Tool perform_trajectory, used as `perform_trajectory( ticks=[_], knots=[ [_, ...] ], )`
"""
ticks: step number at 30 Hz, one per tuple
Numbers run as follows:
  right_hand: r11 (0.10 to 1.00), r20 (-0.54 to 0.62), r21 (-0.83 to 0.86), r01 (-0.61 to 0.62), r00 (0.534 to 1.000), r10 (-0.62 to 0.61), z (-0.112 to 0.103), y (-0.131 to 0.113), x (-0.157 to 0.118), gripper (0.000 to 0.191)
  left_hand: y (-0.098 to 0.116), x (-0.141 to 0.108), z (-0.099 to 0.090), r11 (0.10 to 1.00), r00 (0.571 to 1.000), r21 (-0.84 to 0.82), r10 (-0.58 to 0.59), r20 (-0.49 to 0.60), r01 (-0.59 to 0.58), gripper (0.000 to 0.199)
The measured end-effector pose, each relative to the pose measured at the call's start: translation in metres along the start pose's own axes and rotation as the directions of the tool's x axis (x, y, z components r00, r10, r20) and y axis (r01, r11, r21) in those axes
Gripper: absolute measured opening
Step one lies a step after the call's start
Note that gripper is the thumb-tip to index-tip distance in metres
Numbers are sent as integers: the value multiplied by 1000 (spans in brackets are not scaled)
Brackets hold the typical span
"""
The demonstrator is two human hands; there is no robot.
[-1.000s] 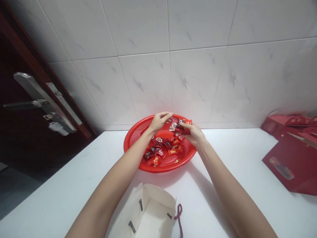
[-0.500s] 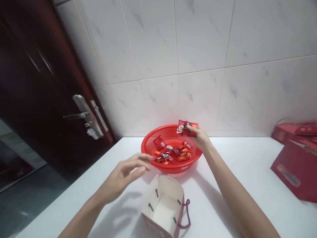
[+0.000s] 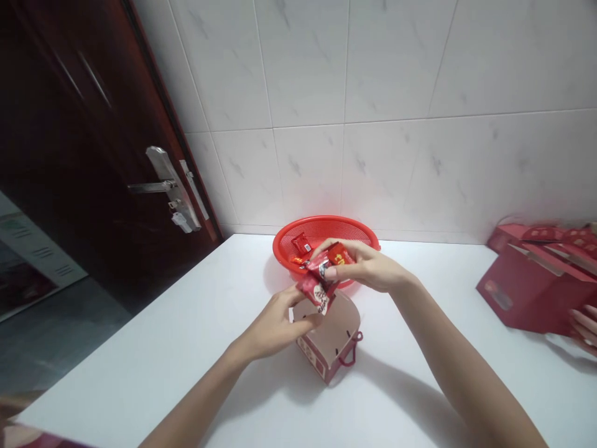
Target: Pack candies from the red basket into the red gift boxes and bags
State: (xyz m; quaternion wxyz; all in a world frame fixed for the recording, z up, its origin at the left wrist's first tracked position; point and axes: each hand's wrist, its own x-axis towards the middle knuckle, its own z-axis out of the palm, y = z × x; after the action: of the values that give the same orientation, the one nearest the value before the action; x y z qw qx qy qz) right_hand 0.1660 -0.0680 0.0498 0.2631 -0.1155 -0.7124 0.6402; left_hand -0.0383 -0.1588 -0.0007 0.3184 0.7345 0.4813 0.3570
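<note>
My right hand (image 3: 373,267) is closed on a few red wrapped candies (image 3: 316,292), held above a small open gift box (image 3: 336,330). The box has a pale inside, a red patterned outside and a dark red cord handle. At its left wall is my left hand (image 3: 273,326), thumb and fingers closed around the upper edge, fingertips close under the candies. Behind both hands stands a red plastic mesh basket (image 3: 280,249) with more wrapped candies (image 3: 301,242) in it. My right hand hides part of the basket.
Red gift boxes (image 3: 532,286) stand at the right of the white table (image 3: 224,280), where another person's hand (image 3: 585,326) touches one. A tiled wall (image 3: 392,168) runs along the back. On the left is a dark door with a metal handle (image 3: 152,186).
My right hand has brought the candies from above the basket down over the box. The left hand has moved right onto the box wall. Another person's hand has appeared at right.
</note>
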Motion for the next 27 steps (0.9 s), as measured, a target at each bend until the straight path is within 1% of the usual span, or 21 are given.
perform_trajectory(
  ticks=[3, 6, 8, 10, 13, 16, 19, 24, 27],
  knots=[
    [970, 95, -225, -87, 989, 110, 2, -4, -14, 26, -3, 8, 6, 989, 993, -141, 51, 106, -36, 28],
    [904, 114, -406, -134, 974, 195, 2, -6, -26, 20, -9, 9, 13, 973, 976, -205, 139, 168, -103, 42],
    [850, 100, -505, -150, 968, 230, 6, -6, -32, 15, -18, 6, 18, 950, 962, -260, 218, 162, -171, 55],
    [779, 84, -604, -169, 958, 274, 13, -6, -36, 12, -30, 2, 24, 918, 952, -321, 282, 115, -233, 64],
    [675, 100, -714, -183, 928, 358, 27, -8, -39, 8, -45, -5, 30, 895, 943, -329, 330, 39, -300, 71],
    [607, 133, -772, -188, 886, 445, 40, -9, -37, 4, -50, -11, 31, 899, 929, -259, 369, 13, -353, 72],
    [557, 132, -806, -200, 857, 499, 46, -9, -34, 9, -47, -14, 30, 897, 912, -189, 410, 21, -399, 73],
    [566, 160, -805, -179, 853, 497, 43, -7, -34, 11, -41, -17, 32, 875, 880, -131, 474, 28, -467, 77],
    [556, 173, -811, -181, 833, 525, 41, -6, -36, 7, -38, -18, 34, 864, 867, -111, 497, 38, -491, 79]
  ],
)
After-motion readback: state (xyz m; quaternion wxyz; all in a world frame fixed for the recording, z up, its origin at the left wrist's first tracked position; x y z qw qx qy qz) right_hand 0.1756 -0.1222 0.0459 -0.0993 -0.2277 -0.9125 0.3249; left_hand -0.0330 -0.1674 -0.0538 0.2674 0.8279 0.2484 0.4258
